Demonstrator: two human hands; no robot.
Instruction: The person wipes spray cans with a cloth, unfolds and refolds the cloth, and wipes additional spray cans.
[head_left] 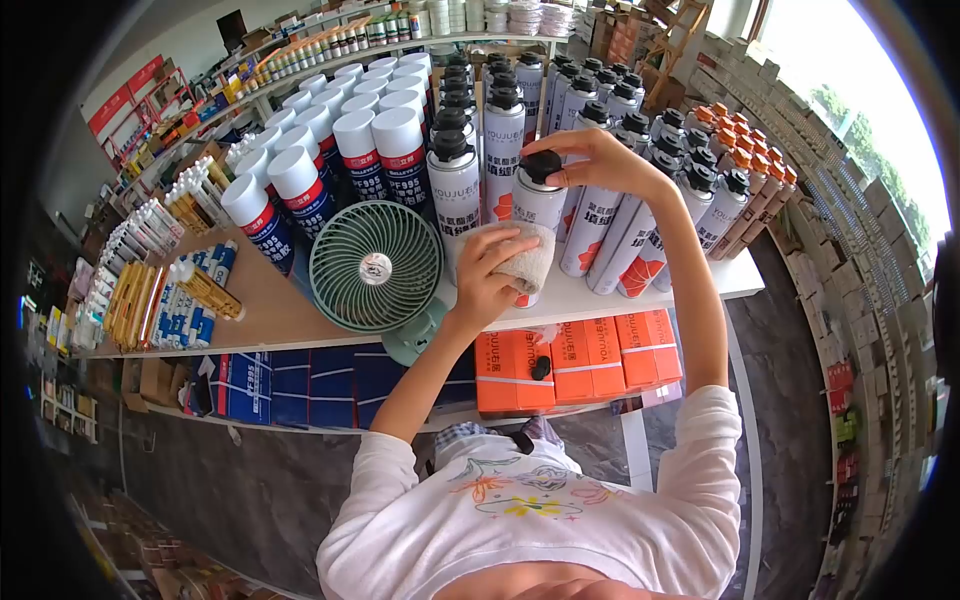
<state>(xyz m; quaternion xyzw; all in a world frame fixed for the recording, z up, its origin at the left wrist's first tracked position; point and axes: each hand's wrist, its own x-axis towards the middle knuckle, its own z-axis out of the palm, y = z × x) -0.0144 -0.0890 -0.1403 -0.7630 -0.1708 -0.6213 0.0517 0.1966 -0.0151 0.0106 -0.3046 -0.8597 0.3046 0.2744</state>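
Observation:
A white foam spray can (538, 206) with a black cap (541, 165) stands upright at the front of the shelf. My right hand (612, 160) grips it by the cap, fingers and thumb on either side. Low on the can's side, my left hand (487, 272) presses a beige cloth (528, 262), its fingers bent over the fabric. The cloth hides part of the can's label and lower body. Similar white cans (455, 185) with black tops stand close on the left, behind and to the right (630, 240).
A green fan (375, 265) stands left of my left forearm. Blue cans with white caps (262, 225) fill the shelf behind it. Orange-topped tubes (755, 185) stand at the right end. Orange boxes (585, 365) and blue boxes (290, 388) sit below the shelf top (700, 285).

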